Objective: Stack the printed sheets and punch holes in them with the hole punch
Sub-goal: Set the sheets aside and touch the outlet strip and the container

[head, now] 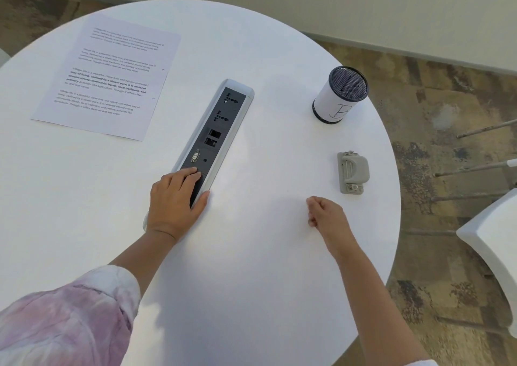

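Risk, judged: the white printed paper sheets (106,78), near the far-left edge of the round white tabletop (251,253), may skew or slide off when gathered, so holes land unevenly. They lie well apart from the left hand (174,200), which rests flat, fingers straight, on the grey inset socket strip (212,130). The right hand (326,214) is loosely curled, holding nothing. The grey metal hole punch (352,172) sits near it, by the right edge.
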`<state>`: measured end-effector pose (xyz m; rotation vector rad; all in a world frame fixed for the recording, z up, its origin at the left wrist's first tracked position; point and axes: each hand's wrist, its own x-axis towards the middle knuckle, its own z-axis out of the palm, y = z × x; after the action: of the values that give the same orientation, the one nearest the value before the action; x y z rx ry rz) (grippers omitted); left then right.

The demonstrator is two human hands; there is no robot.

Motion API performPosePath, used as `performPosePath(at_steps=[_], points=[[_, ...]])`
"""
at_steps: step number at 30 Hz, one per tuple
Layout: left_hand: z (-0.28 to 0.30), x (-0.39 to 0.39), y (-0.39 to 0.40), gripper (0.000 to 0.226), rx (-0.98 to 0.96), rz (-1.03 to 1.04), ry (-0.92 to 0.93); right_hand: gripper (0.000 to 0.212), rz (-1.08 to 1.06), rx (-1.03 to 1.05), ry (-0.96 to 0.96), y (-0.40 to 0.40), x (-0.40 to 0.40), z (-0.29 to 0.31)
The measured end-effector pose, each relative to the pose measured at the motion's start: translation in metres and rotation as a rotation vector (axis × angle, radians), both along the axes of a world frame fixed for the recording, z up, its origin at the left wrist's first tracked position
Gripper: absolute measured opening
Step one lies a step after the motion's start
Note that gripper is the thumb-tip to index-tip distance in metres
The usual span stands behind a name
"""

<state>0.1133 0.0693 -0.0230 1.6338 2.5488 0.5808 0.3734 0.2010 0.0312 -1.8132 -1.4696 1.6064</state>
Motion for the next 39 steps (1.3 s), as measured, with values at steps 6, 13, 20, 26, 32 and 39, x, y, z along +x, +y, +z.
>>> performPosePath(at_steps=[6,13,20,26,32,39], points=[[0.0,0.0,0.0,0.047,0.002,0.001,-0.014,0.019,-0.296,-0.324,0.525,0.015,0.001,0.024],[0.0,0.0,-0.001,0.048,-0.014,0.007,-0.022,0.014,-0.383,-0.373,0.903,0.045,-0.014,0.053],[0.001,0.0,-0.001,0.048,-0.033,0.001,-0.019,0.022,-0.389,-0.148,0.958,0.125,-0.03,0.092],[0.002,-0.001,-0.001,0.048,-0.031,0.002,-0.025,0.019,-0.407,0.007,0.607,0.183,-0.037,0.106],[0.002,-0.001,-0.001,0.047,-0.019,0.0,-0.014,0.018,-0.23,0.219,0.028,0.214,-0.044,0.102],[0.002,-0.001,-0.001,0.047,-0.015,0.0,-0.007,0.013,-0.093,0.3,-0.118,0.216,-0.043,0.098]])
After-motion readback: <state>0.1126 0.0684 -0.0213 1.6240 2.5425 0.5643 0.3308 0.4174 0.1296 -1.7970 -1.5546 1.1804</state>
